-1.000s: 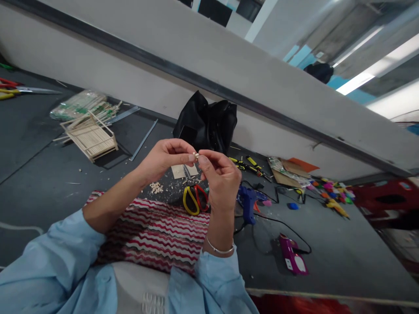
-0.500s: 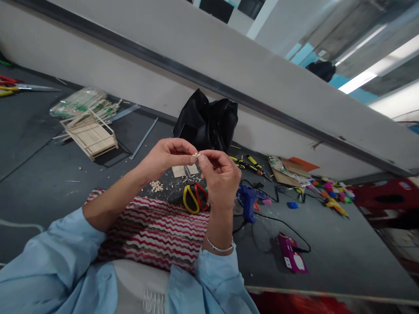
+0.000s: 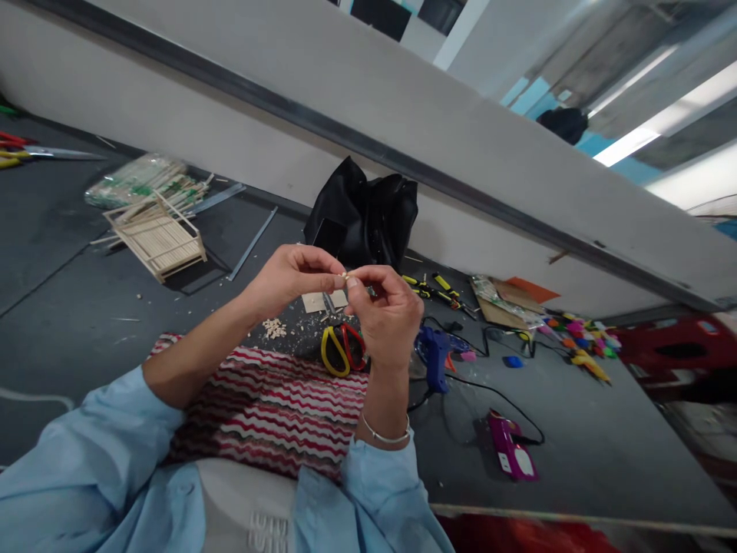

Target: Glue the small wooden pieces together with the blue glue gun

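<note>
My left hand [image 3: 291, 278] and my right hand [image 3: 387, 313] meet in front of me, fingertips pinched together on a tiny pale wooden piece [image 3: 345, 276]. Both hands hover above the grey table, over scissors [image 3: 342, 347] with yellow and red handles. A small heap of pale wood bits [image 3: 275, 329] lies just below my left hand. A red-and-white zigzag cloth [image 3: 270, 407] covers the table edge under my forearms.
A stick-built wooden tray [image 3: 158, 242] and a bag of sticks [image 3: 135, 180] lie far left. A black bag [image 3: 362, 219] stands against the white wall. A blue glue gun [image 3: 434, 355], a magenta device [image 3: 511, 452], pliers [image 3: 437, 292] and colourful bits [image 3: 581, 338] lie to the right.
My hands stayed together on the small piece; my right fingers shifted slightly lower and closer in. The view moved very little.
</note>
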`<state>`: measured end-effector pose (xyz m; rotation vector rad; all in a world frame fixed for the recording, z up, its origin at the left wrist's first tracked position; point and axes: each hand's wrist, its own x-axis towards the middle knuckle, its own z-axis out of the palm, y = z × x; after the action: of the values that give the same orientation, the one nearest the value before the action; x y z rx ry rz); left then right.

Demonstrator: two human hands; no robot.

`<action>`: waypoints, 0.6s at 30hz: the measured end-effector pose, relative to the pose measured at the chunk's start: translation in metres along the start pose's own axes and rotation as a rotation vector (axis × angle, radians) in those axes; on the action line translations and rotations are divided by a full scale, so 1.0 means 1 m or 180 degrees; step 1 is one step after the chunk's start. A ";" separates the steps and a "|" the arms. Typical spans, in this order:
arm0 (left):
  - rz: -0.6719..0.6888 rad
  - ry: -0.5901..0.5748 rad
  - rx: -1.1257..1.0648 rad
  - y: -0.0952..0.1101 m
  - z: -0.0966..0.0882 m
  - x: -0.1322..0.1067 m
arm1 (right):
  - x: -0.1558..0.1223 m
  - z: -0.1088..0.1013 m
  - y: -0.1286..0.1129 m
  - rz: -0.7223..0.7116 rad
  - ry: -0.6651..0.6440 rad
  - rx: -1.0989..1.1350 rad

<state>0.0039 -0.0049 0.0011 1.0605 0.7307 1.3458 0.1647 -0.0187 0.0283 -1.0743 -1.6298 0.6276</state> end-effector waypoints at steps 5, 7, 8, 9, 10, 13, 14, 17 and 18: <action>-0.0039 -0.0066 0.0014 0.002 -0.001 0.000 | 0.001 -0.001 0.003 0.0037 -0.0080 0.0090; -0.0068 -0.0070 0.0009 0.002 -0.001 -0.001 | 0.001 -0.001 0.005 0.0028 -0.0103 0.0087; -0.0081 -0.0070 0.0013 0.003 -0.001 -0.001 | 0.001 -0.002 0.006 0.0023 -0.0123 0.0067; -0.0091 -0.0075 0.0016 0.003 -0.001 -0.001 | 0.001 -0.002 0.006 0.0011 -0.0139 0.0034; -0.0095 -0.0080 0.0018 0.003 0.000 0.000 | 0.001 -0.003 0.006 -0.0001 -0.0149 -0.0006; -0.0074 -0.0084 0.0038 0.003 0.000 0.000 | 0.000 -0.004 0.005 -0.0054 -0.0156 -0.0148; -0.0061 -0.0090 0.0054 0.003 0.000 0.000 | 0.000 -0.004 0.004 -0.0095 -0.0152 -0.0195; -0.0016 -0.0114 0.0103 0.001 -0.001 0.000 | -0.001 -0.005 0.000 -0.0261 -0.0140 -0.0354; -0.0006 -0.0126 0.0116 0.001 -0.001 0.000 | -0.001 -0.005 -0.001 -0.0325 -0.0134 -0.0421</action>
<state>0.0026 -0.0044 0.0015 1.1121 0.7291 1.3106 0.1691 -0.0209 0.0302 -1.0715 -1.7710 0.4835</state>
